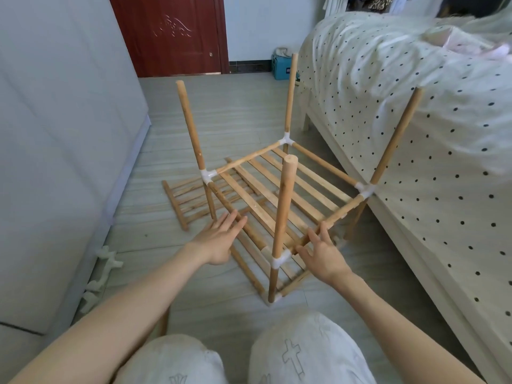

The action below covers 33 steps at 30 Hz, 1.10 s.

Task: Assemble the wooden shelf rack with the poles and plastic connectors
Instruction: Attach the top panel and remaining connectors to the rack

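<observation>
The wooden shelf rack stands on the floor with several upright poles, the nearest one (pixel 282 209) in the middle. White plastic connectors join the poles at the corners, one at the near corner (pixel 279 259). A slatted shelf (pixel 288 187) sits in the upper frame, and a lower slatted shelf lies beneath it. My left hand (pixel 219 239) is flat, fingers straight, beside the left rail. My right hand (pixel 321 253) has spread fingers touching the near rail just right of the near connector. Neither hand grips anything.
A spare slatted panel (pixel 191 200) lies on the floor behind the rack at left. Loose white connectors (pixel 106 261) lie by the grey cabinet on the left. A bed with a dotted sheet (pixel 415 134) runs along the right. A blue box (pixel 282 67) sits by the far wall.
</observation>
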Each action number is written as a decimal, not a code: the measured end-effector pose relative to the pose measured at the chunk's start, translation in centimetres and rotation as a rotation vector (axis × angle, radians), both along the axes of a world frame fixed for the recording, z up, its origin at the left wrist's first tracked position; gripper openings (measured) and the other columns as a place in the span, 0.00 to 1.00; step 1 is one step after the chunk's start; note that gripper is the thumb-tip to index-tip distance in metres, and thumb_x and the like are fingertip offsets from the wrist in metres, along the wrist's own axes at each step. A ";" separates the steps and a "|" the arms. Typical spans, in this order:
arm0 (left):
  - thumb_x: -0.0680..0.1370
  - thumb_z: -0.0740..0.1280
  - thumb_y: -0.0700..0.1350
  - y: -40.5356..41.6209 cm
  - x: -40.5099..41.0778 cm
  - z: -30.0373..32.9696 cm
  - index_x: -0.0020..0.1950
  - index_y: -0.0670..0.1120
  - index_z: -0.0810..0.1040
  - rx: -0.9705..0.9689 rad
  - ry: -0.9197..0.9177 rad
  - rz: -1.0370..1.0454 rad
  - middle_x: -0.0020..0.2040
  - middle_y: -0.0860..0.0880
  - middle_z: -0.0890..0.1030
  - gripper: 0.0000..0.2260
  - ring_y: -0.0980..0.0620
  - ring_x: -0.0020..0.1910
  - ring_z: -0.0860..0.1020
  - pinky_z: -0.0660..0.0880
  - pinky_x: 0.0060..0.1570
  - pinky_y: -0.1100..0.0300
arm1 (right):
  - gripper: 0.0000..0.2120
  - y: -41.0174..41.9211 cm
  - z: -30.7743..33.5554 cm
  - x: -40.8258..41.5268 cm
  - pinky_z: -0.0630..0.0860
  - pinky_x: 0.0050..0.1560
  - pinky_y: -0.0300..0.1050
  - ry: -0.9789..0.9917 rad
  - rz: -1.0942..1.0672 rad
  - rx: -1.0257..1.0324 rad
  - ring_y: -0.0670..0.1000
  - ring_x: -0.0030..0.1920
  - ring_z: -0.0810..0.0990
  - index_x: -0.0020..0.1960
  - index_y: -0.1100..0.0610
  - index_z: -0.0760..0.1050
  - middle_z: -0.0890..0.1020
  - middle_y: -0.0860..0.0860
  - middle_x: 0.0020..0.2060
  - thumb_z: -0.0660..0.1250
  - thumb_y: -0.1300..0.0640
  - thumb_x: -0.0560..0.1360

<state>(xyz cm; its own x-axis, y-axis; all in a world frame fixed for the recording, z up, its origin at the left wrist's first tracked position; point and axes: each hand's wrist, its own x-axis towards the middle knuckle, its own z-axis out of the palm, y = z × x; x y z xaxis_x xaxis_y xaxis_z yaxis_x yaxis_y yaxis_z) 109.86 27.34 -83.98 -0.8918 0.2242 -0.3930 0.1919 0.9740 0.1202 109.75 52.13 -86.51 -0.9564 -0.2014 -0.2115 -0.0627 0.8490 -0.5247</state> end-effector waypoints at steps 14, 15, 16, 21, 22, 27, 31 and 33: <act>0.75 0.60 0.39 2.9 -0.4 -0.9 0.77 0.55 0.49 -0.077 0.104 -0.172 0.72 0.46 0.54 0.34 0.45 0.75 0.52 0.37 0.72 0.40 | 0.27 5.5 0.8 -4.4 0.42 0.75 0.51 -0.080 0.105 -0.013 0.55 0.76 0.41 0.75 0.53 0.55 0.46 0.53 0.77 0.59 0.61 0.79; 0.74 0.59 0.40 3.0 -0.2 -0.8 0.77 0.55 0.49 -0.059 0.095 -0.188 0.72 0.47 0.54 0.34 0.45 0.74 0.52 0.38 0.72 0.41 | 0.25 5.4 1.2 -4.8 0.44 0.75 0.51 -0.109 0.089 -0.044 0.56 0.76 0.42 0.75 0.53 0.56 0.47 0.53 0.77 0.57 0.60 0.80; 0.75 0.59 0.40 3.0 0.2 -0.8 0.77 0.56 0.48 -0.033 0.087 -0.199 0.72 0.48 0.55 0.34 0.46 0.73 0.52 0.41 0.73 0.42 | 0.23 5.3 1.6 -4.9 0.46 0.75 0.50 -0.141 0.061 -0.093 0.56 0.76 0.45 0.75 0.52 0.57 0.49 0.53 0.77 0.56 0.58 0.81; 0.76 0.56 0.40 2.4 2.1 -1.6 0.77 0.56 0.49 0.161 0.102 -0.241 0.75 0.54 0.52 0.31 0.52 0.74 0.50 0.48 0.73 0.53 | 0.17 5.4 2.4 -2.8 0.63 0.63 0.40 -0.171 -0.138 -0.449 0.53 0.68 0.67 0.69 0.53 0.68 0.67 0.51 0.69 0.57 0.57 0.80; 0.76 0.55 0.40 2.1 2.4 -2.0 0.77 0.56 0.49 0.167 0.123 -0.252 0.76 0.54 0.50 0.31 0.53 0.74 0.47 0.45 0.73 0.53 | 0.13 5.3 2.4 -1.9 0.67 0.62 0.43 -0.177 -0.204 -0.530 0.54 0.64 0.72 0.63 0.52 0.72 0.73 0.52 0.65 0.57 0.59 0.80; 0.78 0.56 0.40 -1.0 1.9 -2.6 0.76 0.59 0.41 0.014 0.152 -0.078 0.78 0.49 0.41 0.33 0.47 0.76 0.39 0.38 0.72 0.44 | 0.26 6.4 2.0 2.2 0.65 0.69 0.49 -0.234 -0.165 -0.577 0.49 0.68 0.68 0.68 0.55 0.69 0.73 0.47 0.63 0.54 0.72 0.74; 0.77 0.60 0.43 -2.9 1.8 -3.0 0.74 0.60 0.33 -0.106 0.060 0.079 0.77 0.46 0.36 0.39 0.44 0.75 0.35 0.38 0.72 0.43 | 0.23 6.6 1.4 3.4 0.63 0.67 0.41 -0.300 0.017 -0.552 0.40 0.65 0.68 0.70 0.48 0.65 0.71 0.40 0.64 0.65 0.58 0.76; 0.76 0.60 0.43 -2.3 2.2 -3.3 0.74 0.60 0.32 -0.122 0.095 0.083 0.77 0.46 0.38 0.40 0.42 0.75 0.37 0.37 0.71 0.41 | 0.12 6.1 0.9 3.2 0.70 0.61 0.42 -0.143 -0.042 -0.472 0.44 0.58 0.76 0.60 0.48 0.72 0.79 0.43 0.55 0.64 0.51 0.77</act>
